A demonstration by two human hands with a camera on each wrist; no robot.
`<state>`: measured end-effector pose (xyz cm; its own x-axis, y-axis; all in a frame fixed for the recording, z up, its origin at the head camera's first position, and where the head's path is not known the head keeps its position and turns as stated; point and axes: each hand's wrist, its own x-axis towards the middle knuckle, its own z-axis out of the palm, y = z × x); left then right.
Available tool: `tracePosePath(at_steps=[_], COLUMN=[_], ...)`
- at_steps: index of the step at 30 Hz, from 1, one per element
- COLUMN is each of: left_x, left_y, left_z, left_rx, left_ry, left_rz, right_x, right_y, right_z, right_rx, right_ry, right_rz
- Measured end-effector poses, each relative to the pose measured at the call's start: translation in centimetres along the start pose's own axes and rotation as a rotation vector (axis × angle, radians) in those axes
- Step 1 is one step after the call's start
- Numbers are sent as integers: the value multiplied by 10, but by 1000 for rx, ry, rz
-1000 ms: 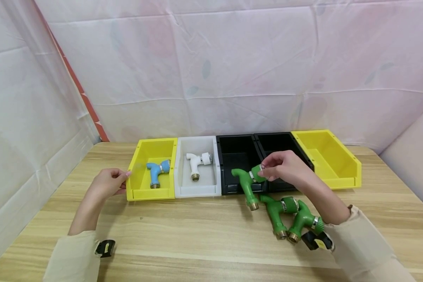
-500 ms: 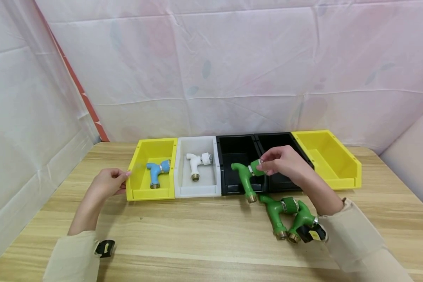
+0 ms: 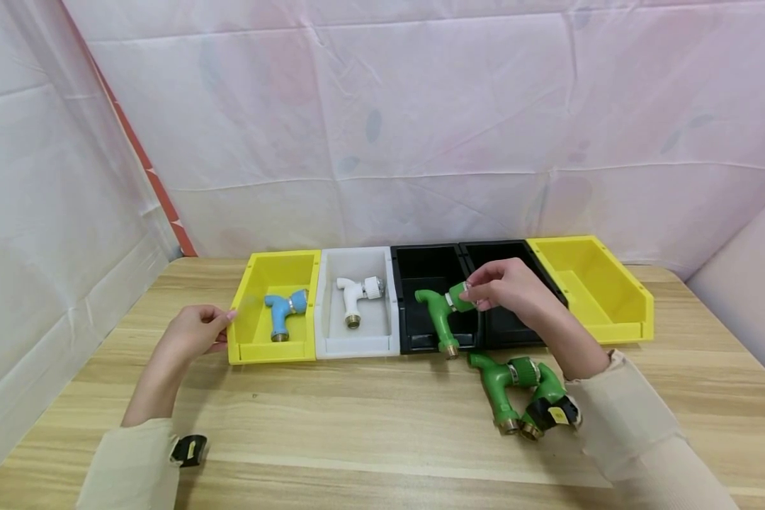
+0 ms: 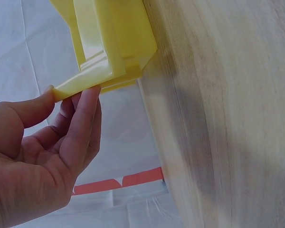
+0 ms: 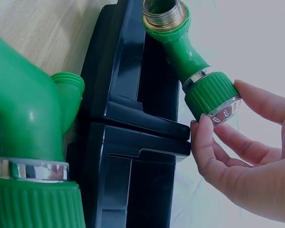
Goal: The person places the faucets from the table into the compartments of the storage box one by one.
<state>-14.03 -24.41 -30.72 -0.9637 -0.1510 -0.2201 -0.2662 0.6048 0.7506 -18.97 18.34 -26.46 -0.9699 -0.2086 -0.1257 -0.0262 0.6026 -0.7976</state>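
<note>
My right hand (image 3: 506, 287) pinches the ribbed knob of a green faucet (image 3: 441, 319) between thumb and fingers. That faucet hangs over the front of the left black bin (image 3: 423, 263), its brass threaded end (image 5: 164, 14) toward me. With thumb and fingertips, my left hand (image 3: 194, 331) pinches the side rim of the left yellow bin (image 4: 83, 78). A blue faucet (image 3: 280, 315) lies in that bin, and a white faucet (image 3: 353, 297) lies in the white bin (image 3: 358, 347) beside it. Two more green faucets (image 3: 499, 386) rest on the table below my right hand, one partly covered by the wrist camera.
To the right stand a second black bin (image 3: 494, 248) and another yellow bin (image 3: 618, 331), all in one row. The wooden table (image 3: 331, 432) spreads in front. A pale cloth (image 3: 433, 127) hangs behind the bins.
My right hand has moved slightly left and away from me, carrying the green faucet farther over the left black bin. My left hand has stayed at the yellow bin's rim.
</note>
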Motion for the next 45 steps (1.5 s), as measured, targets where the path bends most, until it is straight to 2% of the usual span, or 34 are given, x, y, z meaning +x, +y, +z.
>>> tracePosePath(at_steps=[18, 45], left_x=[1, 1], left_y=[0, 0], left_z=[0, 0], left_rx=[4, -13], left_ry=[-14, -23], left_rz=[-23, -12], right_x=[14, 34], right_y=[-1, -7], right_z=[4, 8], right_rx=[66, 123], right_ry=[16, 48], right_rz=[24, 48])
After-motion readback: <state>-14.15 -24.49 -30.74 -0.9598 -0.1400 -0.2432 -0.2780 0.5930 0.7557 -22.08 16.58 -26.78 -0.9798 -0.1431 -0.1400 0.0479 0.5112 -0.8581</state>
